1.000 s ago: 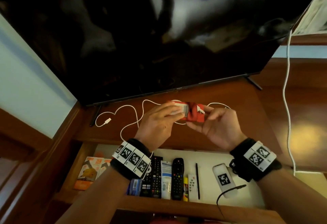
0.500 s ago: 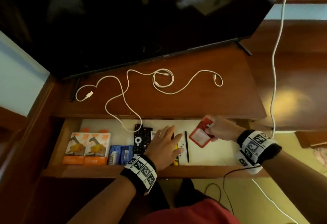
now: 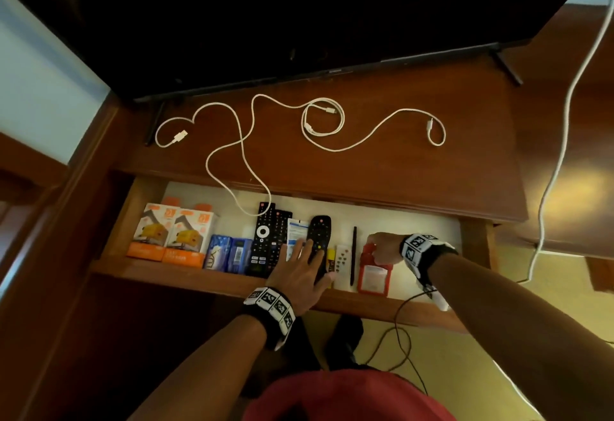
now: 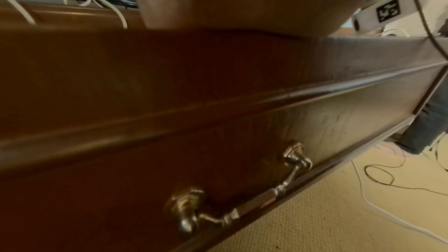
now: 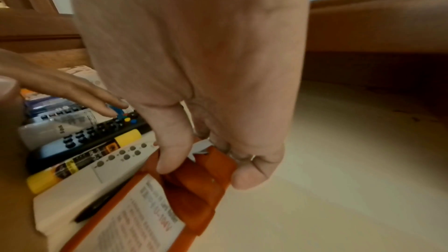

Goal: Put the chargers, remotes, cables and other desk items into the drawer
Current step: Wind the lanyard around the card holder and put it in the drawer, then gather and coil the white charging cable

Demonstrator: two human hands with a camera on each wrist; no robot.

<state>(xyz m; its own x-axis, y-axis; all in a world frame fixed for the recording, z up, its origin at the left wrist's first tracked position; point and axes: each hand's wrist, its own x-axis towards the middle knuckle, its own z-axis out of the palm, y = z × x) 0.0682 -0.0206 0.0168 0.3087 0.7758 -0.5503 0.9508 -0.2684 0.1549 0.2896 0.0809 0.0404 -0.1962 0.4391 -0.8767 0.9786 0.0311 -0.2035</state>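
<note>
The open drawer (image 3: 432,231) holds black remotes (image 3: 265,238), a white remote (image 3: 342,256), a yellow marker (image 3: 331,254), a black pen (image 3: 353,254) and boxes. My right hand (image 3: 382,248) pinches the top of a red card holder (image 3: 373,276) (image 5: 194,183) that lies on the drawer floor right of the pen. My left hand (image 3: 300,268) lies flat with spread fingers on a black remote (image 3: 319,231) (image 5: 101,133). Two white cables (image 3: 252,141) are on the desk top; one loops into the drawer.
A large dark TV (image 3: 299,15) stands at the back of the wooden desk (image 3: 398,171). Another white cable (image 3: 561,141) hangs at the right. The drawer front carries a brass handle (image 4: 237,212). The drawer's right end shows bare white liner.
Both hands came down from above the desk into the drawer. The right hand brought the red card holder from mid-air to the drawer floor beside the pen; the left hand settled on the remotes.
</note>
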